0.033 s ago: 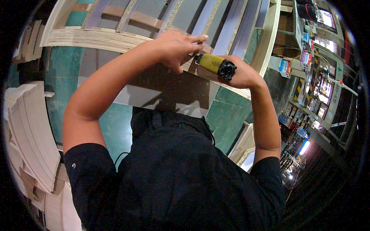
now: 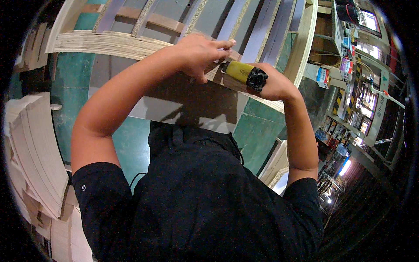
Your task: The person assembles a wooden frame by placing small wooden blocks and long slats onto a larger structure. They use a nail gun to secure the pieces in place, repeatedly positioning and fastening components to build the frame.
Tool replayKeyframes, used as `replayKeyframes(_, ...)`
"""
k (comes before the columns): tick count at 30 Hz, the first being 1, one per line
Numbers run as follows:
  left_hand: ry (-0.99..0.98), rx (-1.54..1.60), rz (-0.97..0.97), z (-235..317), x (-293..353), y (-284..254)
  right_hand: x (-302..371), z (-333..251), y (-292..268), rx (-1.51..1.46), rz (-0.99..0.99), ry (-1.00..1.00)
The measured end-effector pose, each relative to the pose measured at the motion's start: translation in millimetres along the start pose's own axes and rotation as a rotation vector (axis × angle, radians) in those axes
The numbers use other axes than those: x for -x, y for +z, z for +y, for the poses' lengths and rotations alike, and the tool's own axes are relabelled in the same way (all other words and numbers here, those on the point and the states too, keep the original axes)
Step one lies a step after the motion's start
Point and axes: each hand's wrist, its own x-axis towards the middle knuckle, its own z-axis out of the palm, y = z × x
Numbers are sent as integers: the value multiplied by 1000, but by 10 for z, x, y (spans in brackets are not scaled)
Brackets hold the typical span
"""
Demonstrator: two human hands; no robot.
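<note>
My right hand [image 2: 273, 83] grips a yellow nail gun [image 2: 239, 72] with a black round end cap; the fingers are mostly hidden behind the tool. Its nose end points left, toward the near rail [image 2: 109, 43] of a wooden slatted frame. Over that same rail, just left of the tool, my left hand [image 2: 200, 51] has its fingers stretched out and spread. Whether it presses on the wood or hovers, I cannot tell. Beyond both hands, several slats [image 2: 229, 26] with rough chipboard edges run away from me across the frame.
Below the near rail lies a grey-brown board [image 2: 118, 83] on the green floor [image 2: 70, 100]. Curved pale wood panels [image 2: 37, 153] are stacked at the left. Along the right stand boxes [image 2: 323, 76], a hose [image 2: 390, 97] and cluttered shelving.
</note>
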Motion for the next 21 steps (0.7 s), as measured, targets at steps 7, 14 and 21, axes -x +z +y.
replayKeyframes(7,45,32,81,-42,-13,95,23,-47,-12,23,2,61)
replayKeyframes(14,117,-158,268,-83,104,217,184,91,155,59,-26,37)
replayKeyframes(21,-65,-111,221,-440,672,41,267,18,184,-5,116,31)
